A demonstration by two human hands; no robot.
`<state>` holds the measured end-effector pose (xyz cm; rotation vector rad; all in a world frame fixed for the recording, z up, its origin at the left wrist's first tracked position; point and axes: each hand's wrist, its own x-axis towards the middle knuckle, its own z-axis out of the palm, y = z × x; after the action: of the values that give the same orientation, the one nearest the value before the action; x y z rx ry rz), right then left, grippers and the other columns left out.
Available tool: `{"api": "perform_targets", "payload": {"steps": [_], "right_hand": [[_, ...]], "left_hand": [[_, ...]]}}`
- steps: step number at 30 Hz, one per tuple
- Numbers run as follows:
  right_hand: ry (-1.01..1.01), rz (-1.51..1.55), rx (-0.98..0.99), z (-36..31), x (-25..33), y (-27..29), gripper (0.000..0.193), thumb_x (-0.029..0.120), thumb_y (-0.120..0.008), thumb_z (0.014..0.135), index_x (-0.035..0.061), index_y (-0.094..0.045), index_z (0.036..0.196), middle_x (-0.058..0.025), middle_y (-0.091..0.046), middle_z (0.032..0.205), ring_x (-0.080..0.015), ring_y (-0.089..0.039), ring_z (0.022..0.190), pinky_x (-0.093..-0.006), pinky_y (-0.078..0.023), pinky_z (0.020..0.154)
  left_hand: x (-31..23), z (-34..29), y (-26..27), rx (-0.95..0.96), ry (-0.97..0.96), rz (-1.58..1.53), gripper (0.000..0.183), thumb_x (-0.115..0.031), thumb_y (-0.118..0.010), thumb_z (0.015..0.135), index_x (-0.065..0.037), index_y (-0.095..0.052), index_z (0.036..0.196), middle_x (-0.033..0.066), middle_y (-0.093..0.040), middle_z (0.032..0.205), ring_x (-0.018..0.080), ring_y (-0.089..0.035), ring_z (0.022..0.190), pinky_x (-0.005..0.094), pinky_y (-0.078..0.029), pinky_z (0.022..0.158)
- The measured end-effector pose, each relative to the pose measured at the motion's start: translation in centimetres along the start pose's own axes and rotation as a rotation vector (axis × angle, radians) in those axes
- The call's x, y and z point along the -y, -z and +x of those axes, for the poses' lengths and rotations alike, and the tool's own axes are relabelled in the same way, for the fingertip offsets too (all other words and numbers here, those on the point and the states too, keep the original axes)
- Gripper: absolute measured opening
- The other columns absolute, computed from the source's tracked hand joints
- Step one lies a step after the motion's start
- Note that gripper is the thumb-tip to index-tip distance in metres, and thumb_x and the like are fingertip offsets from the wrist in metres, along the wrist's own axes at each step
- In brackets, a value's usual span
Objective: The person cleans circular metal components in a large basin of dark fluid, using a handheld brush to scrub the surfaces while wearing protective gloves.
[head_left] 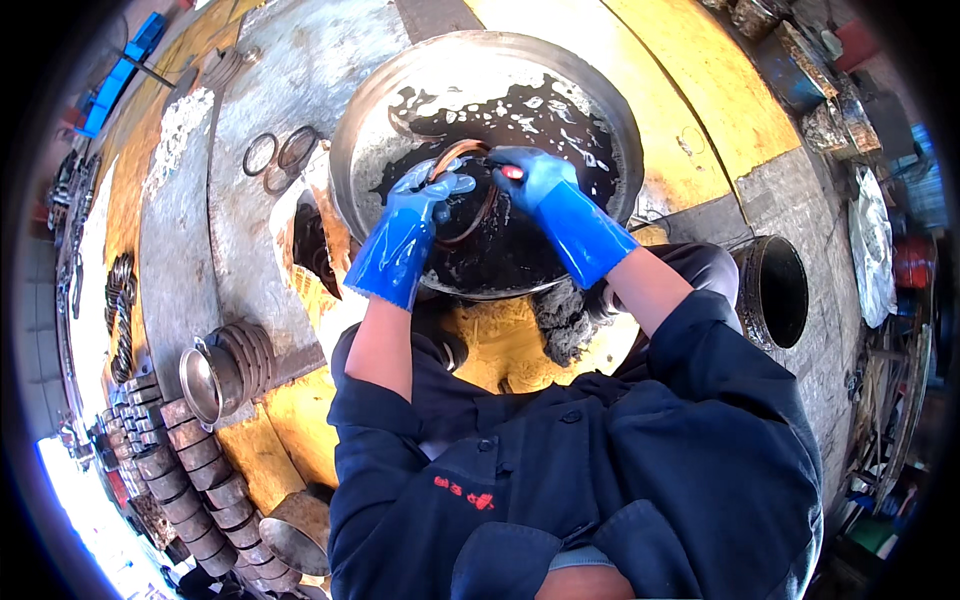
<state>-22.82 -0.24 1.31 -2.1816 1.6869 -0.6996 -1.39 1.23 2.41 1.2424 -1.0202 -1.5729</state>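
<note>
A thin brown ring (460, 151) was over the metal basin (346, 150), pinched in the left hand's (420, 193) fingers; the right hand (537, 173), clenched round a small red object (512, 172), hid part of it. The ring looked glossy on top. Dark liquid (500, 262) with pale patches lay in the basin. Loose rings (287, 160) lay leftward, a black bucket (755, 285) rightward.

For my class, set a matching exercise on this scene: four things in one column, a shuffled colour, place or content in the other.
Things
1. Gloves
2. Thin ring
3. Large basin
4. Dark bucket

Matches
A. Contains dark liquid
B. To the right of the basin
C. Bright blue
D. Held in the left hand

Pairs: 1-C, 2-D, 3-A, 4-B
</note>
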Motion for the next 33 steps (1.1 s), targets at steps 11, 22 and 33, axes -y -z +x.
{"api": "perform_targets", "payload": {"steps": [11,22,33], "right_hand": [[-0.376,0.836,0.513,-4.9,1.3,-0.1,0.037,0.037,-0.062,0.091,0.0029,-0.072,0.1,-0.004,-0.069,0.084,-0.01,-0.061,0.078,-0.0266,-0.047,0.073],[-0.6,0.929,0.172,-3.9,-2.0,1.2,0.029,0.016,-0.068,0.091,-0.0064,-0.065,0.109,-0.014,-0.071,0.095,-0.0192,-0.068,0.088,-0.0278,-0.056,0.074],[-0.455,0.482,0.475,-1.7,-0.6,4.9,0.035,0.038,-0.066,0.092,0.0067,-0.072,0.108,-0.0085,-0.072,0.087,-0.0161,-0.065,0.078,-0.0297,-0.051,0.074]], "left_hand": [[0.2,-0.8,-0.3,0.151,-0.046,-0.026,0.03,-0.01,-0.061,0.09,-0.003,-0.063,0.118,0.0084,-0.074,0.097,0.0075,-0.053,0.058,0.0217,-0.042,0.052],[-0.4,0.5,2.0,-0.114,-0.083,-0.107,0.038,-0.027,-0.06,0.096,-0.007,-0.06,0.128,0.0063,-0.072,0.103,0.0092,-0.057,0.067,0.0213,-0.042,0.057],[2.4,1.4,3.0,-0.165,-0.421,0.261,0.045,-0.016,-0.068,0.086,0.0,-0.058,0.127,0.0146,-0.069,0.112,0.024,-0.068,0.097,0.0352,-0.053,0.084]]}}
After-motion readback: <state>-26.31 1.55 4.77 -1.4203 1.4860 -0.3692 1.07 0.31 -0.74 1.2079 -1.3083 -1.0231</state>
